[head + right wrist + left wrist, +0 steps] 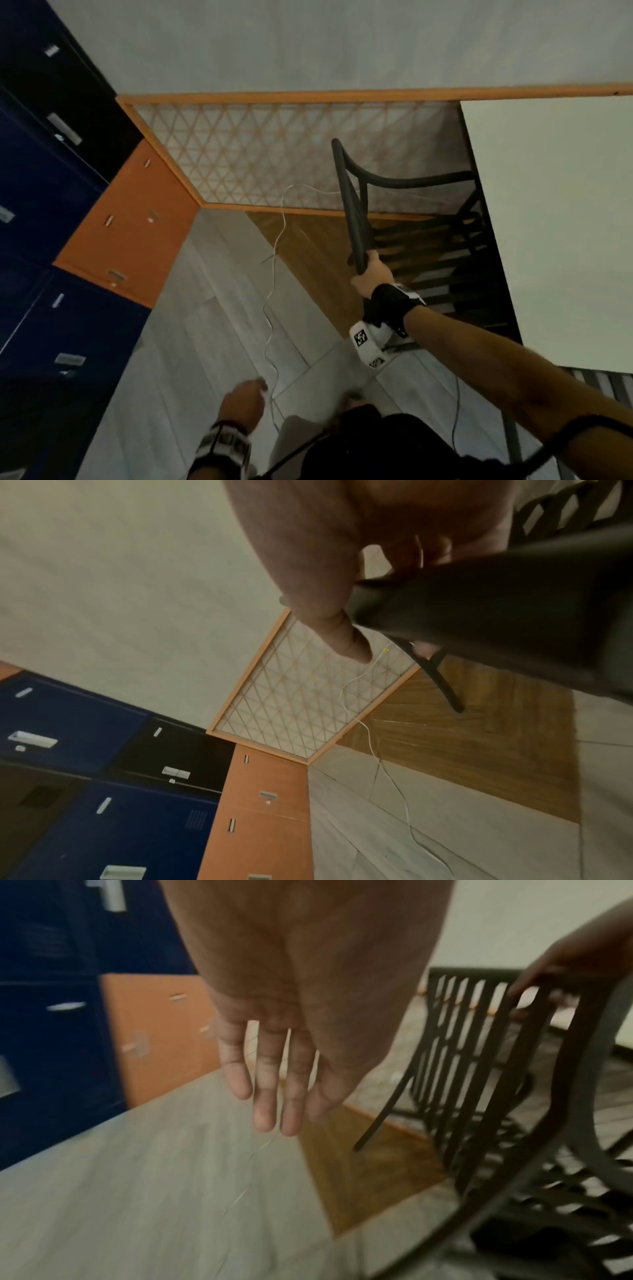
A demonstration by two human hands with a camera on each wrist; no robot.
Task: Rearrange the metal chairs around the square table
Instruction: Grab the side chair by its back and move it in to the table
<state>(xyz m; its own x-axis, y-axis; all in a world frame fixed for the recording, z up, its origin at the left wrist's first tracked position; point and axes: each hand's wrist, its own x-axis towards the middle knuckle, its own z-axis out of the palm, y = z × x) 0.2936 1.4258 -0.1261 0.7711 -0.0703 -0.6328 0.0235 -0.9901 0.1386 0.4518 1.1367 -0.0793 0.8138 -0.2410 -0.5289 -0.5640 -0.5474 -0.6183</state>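
Note:
A black metal chair (404,212) with a slatted back and seat stands at the left side of the white square table (561,219), its seat partly under the tabletop. My right hand (371,274) grips the top rail of the chair's back; in the right wrist view the fingers of the right hand (342,593) curl round the dark rail (496,601). My left hand (245,399) hangs low at my side, away from the chair. In the left wrist view the left hand (274,1069) has straight fingers and holds nothing, with the chair (479,1069) to its right.
Blue lockers (37,212) and an orange cabinet (126,226) line the left side. A lattice panel in a wooden frame (274,150) leans against the wall ahead. A thin white cable (274,274) runs across the pale floor. Another slatted chair (596,380) shows near the table's front edge.

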